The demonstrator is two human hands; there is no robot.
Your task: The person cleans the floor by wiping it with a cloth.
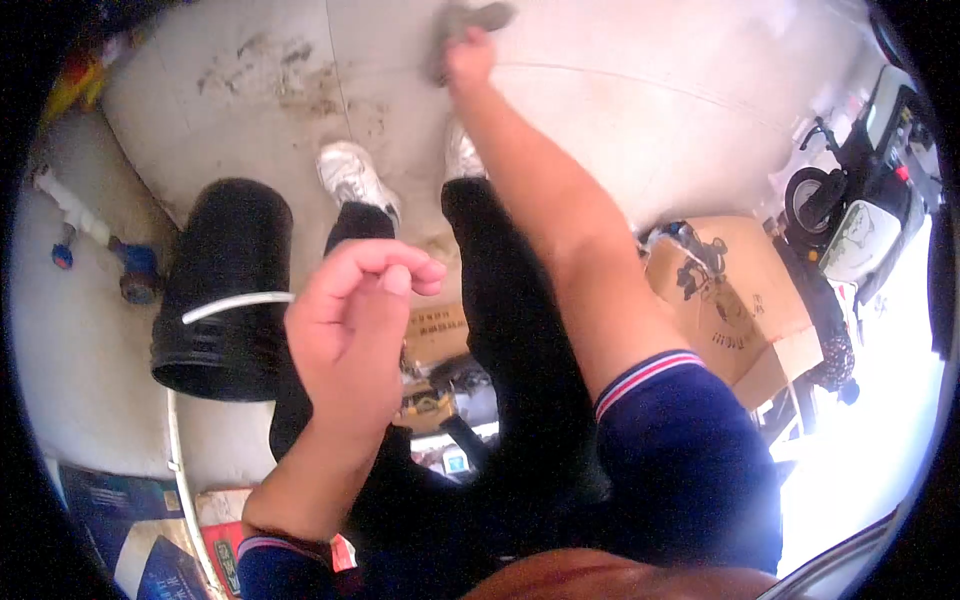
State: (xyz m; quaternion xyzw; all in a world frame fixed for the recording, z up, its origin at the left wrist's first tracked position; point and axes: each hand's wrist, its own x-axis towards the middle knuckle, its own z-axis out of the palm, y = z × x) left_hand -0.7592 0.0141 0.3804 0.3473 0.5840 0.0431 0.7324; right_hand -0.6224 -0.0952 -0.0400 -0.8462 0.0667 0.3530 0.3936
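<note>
My right arm reaches out past the shoes to the pale floor (600,100). There my right hand (470,58) is closed on a grey-brown cloth (452,32), blurred and bunched against the floor. My left hand (350,320) hangs in front of my legs, thumb over loosely curled fingers, with nothing visible in it. Just left of that hand, a thin white curved strip (235,303) crosses the front of a black bucket (222,270). The strip's right end is hidden by the hand, so I cannot tell what it joins. Dark smudges (270,75) mark the floor left of the cloth.
White shoes (352,178) stand on the floor. On the right are a cardboard box (735,300) and a wheeled black-and-white machine (860,230). Along the left wall run white pipe fittings with a blue valve (137,265). Boxes (130,530) lie at the lower left.
</note>
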